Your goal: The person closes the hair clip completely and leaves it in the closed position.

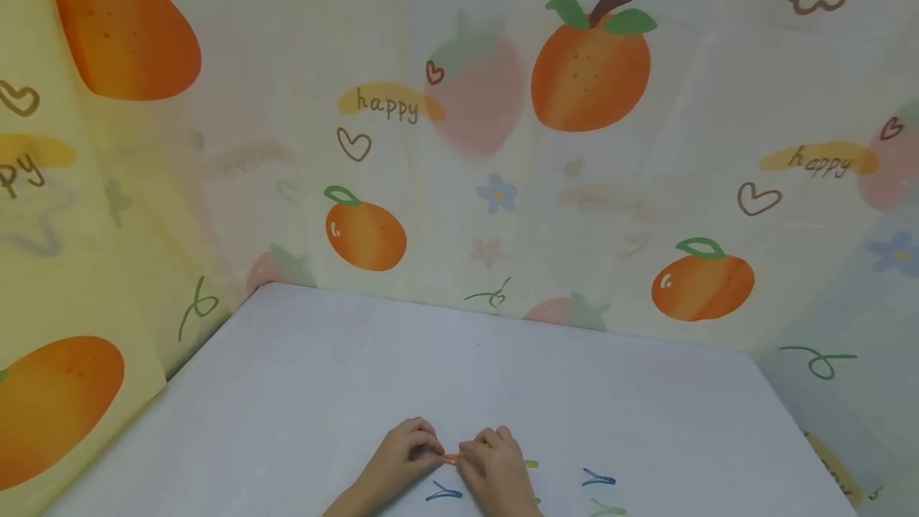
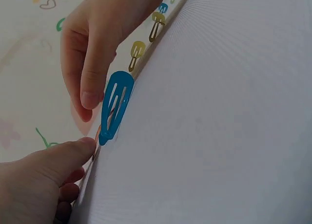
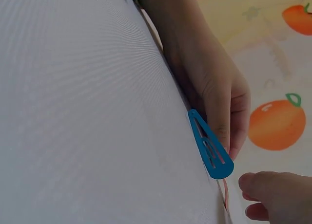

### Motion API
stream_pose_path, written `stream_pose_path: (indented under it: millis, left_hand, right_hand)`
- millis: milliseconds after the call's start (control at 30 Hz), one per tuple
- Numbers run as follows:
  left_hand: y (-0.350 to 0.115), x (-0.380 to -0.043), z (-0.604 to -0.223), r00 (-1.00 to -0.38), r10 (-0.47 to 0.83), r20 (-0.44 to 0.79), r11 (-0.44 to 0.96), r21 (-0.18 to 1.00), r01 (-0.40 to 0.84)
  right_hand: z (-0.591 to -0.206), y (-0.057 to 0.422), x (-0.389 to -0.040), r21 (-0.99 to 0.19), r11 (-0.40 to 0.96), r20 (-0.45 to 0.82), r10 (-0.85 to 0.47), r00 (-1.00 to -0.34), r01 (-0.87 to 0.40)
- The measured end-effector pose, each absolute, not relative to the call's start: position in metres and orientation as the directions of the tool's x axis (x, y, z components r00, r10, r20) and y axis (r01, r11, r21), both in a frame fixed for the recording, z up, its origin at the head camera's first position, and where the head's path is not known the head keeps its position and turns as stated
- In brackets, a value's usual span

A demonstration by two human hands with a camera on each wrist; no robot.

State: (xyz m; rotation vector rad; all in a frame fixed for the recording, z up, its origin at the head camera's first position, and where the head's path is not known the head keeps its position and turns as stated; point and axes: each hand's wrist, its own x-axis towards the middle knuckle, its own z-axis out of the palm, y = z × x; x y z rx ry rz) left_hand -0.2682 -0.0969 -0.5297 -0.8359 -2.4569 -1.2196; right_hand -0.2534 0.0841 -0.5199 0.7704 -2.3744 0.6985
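A slim orange hair clip (image 1: 451, 459) lies between the two hands in the head view, low over the white table. My left hand (image 1: 402, 457) pinches its left end, the thumb tip right at the clip in the left wrist view, the other fingers curled beneath. At the other end is my right hand (image 1: 498, 469); its fingers bend loosely and their tips hover close by the clip. In the left wrist view a blue snap clip (image 2: 117, 107) stands in front and covers part of the orange one. Another blue snap clip (image 3: 210, 146) overlaps the left fingers in the right wrist view.
A dark blue clip (image 1: 443, 491) lies between the forearms. To the right are another blue clip (image 1: 599, 477), a green clip (image 1: 608, 508) and a yellow clip (image 1: 532, 464) partly behind the right hand. Fruit-printed curtains (image 1: 495, 262) border the table (image 1: 402, 365).
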Motion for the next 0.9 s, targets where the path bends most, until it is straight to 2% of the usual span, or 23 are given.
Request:
stream_pose_path:
  millis: [167,333,567,700,767,900]
  left_hand:
    - [-0.098,-0.268,-0.533,-0.799,0.360,0.481,0.464,0.651,0.601]
    - [-0.103,-0.267,-0.532,-0.821,0.349,0.452,0.480,0.666,0.571]
    - [-0.110,-0.270,-0.526,-0.826,0.340,0.450,0.402,0.724,0.560]
    - [-0.101,-0.270,-0.509,-0.790,0.281,0.545,0.365,0.701,0.613]
    - [-0.090,-0.269,-0.505,-0.746,0.282,0.603,0.375,0.647,0.664]
    - [-0.061,-0.268,-0.509,-0.688,0.356,0.633,0.412,0.554,0.723]
  right_hand:
    - [-0.512,0.091,-0.251,-0.270,0.736,0.638,-0.346,-0.688,-0.621]
    - [-0.505,0.115,-0.248,-0.325,0.754,0.624,-0.281,-0.729,-0.570]
    - [-0.513,0.151,-0.242,-0.410,0.812,0.525,-0.163,-0.835,-0.416]
    - [-0.514,0.156,-0.243,-0.405,0.833,0.469,-0.164,-0.868,-0.376]
    - [-0.515,0.158,-0.243,-0.370,0.840,0.482,-0.191,-0.855,-0.397]
    - [-0.516,0.160,-0.242,-0.322,0.840,0.539,-0.216,-0.814,-0.437]
